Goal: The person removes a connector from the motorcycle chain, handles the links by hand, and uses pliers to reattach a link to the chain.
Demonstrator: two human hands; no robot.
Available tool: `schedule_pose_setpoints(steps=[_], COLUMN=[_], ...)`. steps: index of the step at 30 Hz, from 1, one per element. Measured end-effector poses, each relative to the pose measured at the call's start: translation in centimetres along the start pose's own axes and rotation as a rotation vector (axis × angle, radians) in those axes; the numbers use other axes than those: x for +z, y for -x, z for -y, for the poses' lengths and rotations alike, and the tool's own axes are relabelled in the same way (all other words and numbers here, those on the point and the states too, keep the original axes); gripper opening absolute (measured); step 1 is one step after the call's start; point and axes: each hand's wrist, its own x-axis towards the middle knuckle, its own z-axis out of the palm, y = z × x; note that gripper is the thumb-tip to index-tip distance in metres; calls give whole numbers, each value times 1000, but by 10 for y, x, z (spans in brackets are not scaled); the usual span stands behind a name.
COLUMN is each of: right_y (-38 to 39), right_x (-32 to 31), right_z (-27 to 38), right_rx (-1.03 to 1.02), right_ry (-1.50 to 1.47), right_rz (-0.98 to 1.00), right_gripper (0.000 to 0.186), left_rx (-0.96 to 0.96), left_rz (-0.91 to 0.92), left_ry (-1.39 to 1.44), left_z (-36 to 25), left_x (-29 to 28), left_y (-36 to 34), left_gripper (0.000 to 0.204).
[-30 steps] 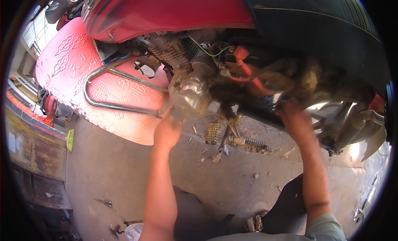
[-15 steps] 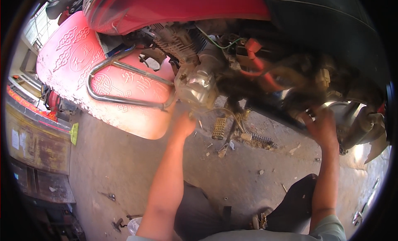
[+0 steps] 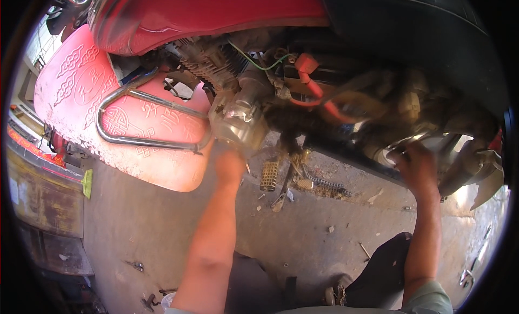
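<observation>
Bare hands (image 3: pixel 419 167), short grey-green sleeve (image 3: pixel 430 300), dark trousers (image 3: pixel 381 268)

Two hands (image 3: pixel 230 165) (image 3: pixel 419 171), one red tank (image 3: pixel 216 14), one pink panel (image 3: pixel 173 171), one dark seat (image 3: pixel 400 27)

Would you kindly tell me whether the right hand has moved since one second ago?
Yes; judged against the yellowish pedal, the right hand has moved rightward, farther from it.

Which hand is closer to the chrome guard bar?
Left: the left hand is below and right of the chrome guard bar; the right hand is much farther right.
</observation>
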Motion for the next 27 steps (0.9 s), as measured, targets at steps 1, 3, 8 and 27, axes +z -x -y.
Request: schedule_pose_setpoints(steps=[1,3,8,27], right_y=[2,6,13,16], right_x=[2,7,12,13], right_z=[-4,-8,-13,-19], right_rx=[-2,5,17,-18], right_ry=[9,45,43,95], right_rz=[7,1,-52,-154], right_gripper=[28,30,27,28], left_rx=[-5,-8,105,-40], left_rz=[-4,-14,27,112], left_ry=[14,39,35,-12], left_z=[0,-2,-5,-12], left_x=[3,5,-39,-31], left_y=[1,-1,4,6], left_gripper=[29,28,31,31])
